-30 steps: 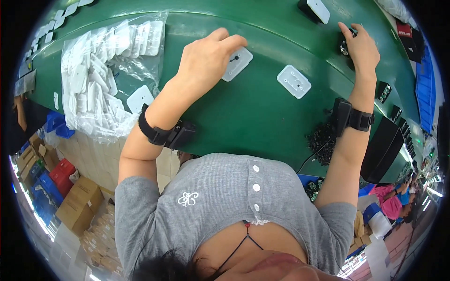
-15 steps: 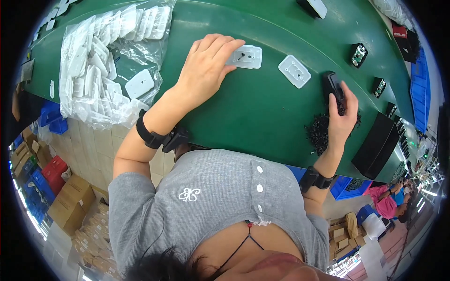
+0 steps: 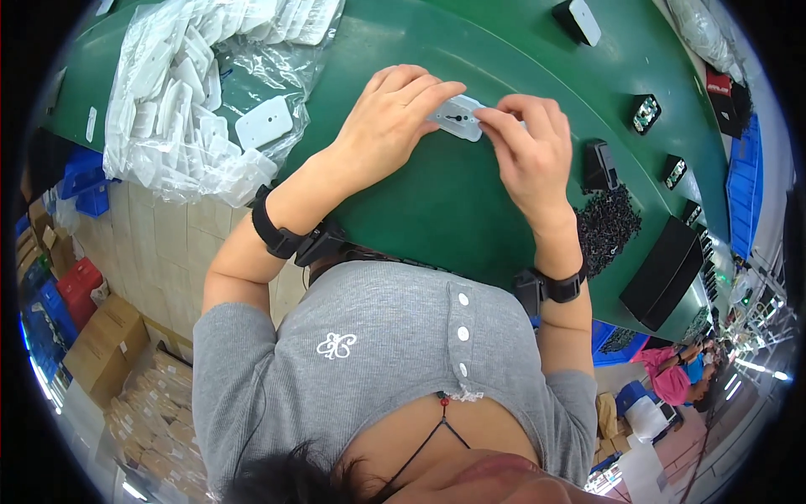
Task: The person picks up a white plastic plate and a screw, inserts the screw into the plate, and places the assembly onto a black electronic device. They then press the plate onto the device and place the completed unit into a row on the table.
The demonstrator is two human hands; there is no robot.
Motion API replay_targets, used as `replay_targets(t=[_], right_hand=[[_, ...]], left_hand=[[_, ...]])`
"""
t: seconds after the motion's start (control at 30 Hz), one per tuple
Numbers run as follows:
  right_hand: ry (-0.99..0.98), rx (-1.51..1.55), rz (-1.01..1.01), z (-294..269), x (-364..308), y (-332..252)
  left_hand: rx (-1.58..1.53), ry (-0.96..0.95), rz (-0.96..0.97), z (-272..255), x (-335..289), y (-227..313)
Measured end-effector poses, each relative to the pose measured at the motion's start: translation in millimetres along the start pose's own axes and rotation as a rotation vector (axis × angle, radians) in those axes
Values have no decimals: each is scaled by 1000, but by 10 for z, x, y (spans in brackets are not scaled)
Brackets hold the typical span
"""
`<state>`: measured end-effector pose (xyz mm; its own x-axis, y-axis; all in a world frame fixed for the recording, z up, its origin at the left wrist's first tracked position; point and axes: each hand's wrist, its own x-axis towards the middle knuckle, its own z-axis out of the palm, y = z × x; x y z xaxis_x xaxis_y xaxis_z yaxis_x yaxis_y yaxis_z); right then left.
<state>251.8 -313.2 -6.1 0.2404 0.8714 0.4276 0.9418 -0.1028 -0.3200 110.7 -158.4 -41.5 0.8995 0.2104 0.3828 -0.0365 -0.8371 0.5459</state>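
My left hand [image 3: 390, 118] grips the left end of a white plastic cover [image 3: 458, 124] between thumb and fingers, above the green table. A small black piece [image 3: 456, 118] lies in the cover's recess. My right hand [image 3: 535, 155] pinches the cover's right edge with thumb and forefinger; whether a small part is also between those fingertips is hidden. A second white cover [image 3: 524, 125] is mostly hidden behind the right hand. Right of that hand, a black block-shaped case [image 3: 599, 165] stands beside a heap of small black parts [image 3: 609, 225].
On the left a clear plastic bag holds many white covers [image 3: 264, 123]. Black housings with circuit boards [image 3: 646, 114] stand along the right, near a black box [image 3: 663, 273]. A black-and-white unit [image 3: 578, 22] sits at the far edge. Another person [image 3: 669, 382] is at lower right.
My right hand has left the black case and moved left to the white cover. The cover has shifted slightly right and tilted, still in my left hand.
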Motion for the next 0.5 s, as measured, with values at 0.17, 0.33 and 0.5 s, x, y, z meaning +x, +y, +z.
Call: replay_targets(t=[0.17,0.33,0.5], right_hand=[[-82,53,-36,161,80,34],[-129,103,-31,223,97,82],[-168,34,5,137,55,73]], left_hand=[[-7,28,12,11,-14,-6],[-6,27,8,14,-3,-13],[3,27,14,22,-1,-16]])
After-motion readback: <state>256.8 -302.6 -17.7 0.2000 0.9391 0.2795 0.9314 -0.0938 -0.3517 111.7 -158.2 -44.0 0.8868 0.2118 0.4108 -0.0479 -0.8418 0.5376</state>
